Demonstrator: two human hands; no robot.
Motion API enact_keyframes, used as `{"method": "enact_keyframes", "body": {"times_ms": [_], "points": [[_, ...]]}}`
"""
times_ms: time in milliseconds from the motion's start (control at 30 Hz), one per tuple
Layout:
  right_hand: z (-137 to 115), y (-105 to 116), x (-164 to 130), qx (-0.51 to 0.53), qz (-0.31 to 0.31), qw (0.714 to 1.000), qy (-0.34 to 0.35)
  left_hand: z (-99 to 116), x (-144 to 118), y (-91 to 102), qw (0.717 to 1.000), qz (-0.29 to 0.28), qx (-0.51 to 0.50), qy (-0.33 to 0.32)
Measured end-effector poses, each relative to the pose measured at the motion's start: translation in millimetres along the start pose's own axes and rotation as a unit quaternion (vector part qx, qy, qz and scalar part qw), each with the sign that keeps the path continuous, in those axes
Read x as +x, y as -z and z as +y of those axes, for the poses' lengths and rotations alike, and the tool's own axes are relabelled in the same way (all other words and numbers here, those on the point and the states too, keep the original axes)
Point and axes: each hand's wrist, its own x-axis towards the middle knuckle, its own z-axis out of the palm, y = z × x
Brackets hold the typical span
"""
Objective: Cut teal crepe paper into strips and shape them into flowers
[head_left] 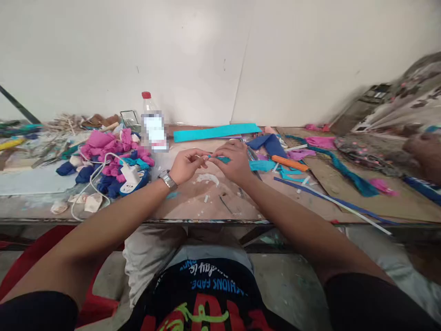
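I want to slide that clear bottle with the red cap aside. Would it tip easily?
Probably: the bottle stands tall and narrow on the table. It looks like light plastic, so push low. Once down, it would likely roll.

A teal paper strip (223, 159) sits between the fingers. On the left of the table (193, 202) lies a pink, blue and teal paper heap (110, 161) with a white cable (91, 184). The bottle (151, 122) has a red cap. A long teal sheet (216, 132) lies far, an orange roll (289, 163) right.

one bottle (150, 120), one watch (168, 179), two hands (186, 164)
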Motion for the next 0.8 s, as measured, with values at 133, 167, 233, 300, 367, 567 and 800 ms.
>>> {"method": "enact_keyframes", "body": {"times_ms": [133, 167, 233, 300, 367, 567, 800], "points": [[-1.4, 0.5, 1.0, 0.008, -0.011, 1.0, -0.002, -2.2, 2.9, -0.1, 1.0, 0.014, -0.011, 0.005], [-2.2, 0.9, 1.3, 0.009, -0.016, 1.0, -0.005, -2.4, 3.0, -0.1, 1.0, 0.016, -0.013, 0.007], [-4.0, 1.8, 1.9, 0.008, -0.023, 1.0, -0.015, -2.1, 2.4, -0.2, 1.0, 0.016, -0.015, 0.008], [-5.7, 2.6, 2.2, 0.004, -0.026, 0.999, -0.027, -1.0, 1.1, -0.4, 1.0, 0.011, -0.01, 0.006], [-6.8, 2.8, 2.1, 0.002, -0.026, 0.999, -0.037, 0.6, 0.0, -0.4, 1.0, 0.008, 0.002, 0.001], [-4.9, 1.3, 1.5, 0.011, -0.015, 0.999, -0.034, 0.2, 0.0, 0.5, 1.0, 0.01, -0.006, 0.0], [-3.5, 0.3, 2.2, 0.014, -0.028, 0.999, -0.028, -5.3, 1.9, 2.3, 1.0, 0.017, -0.007, 0.002]]}}
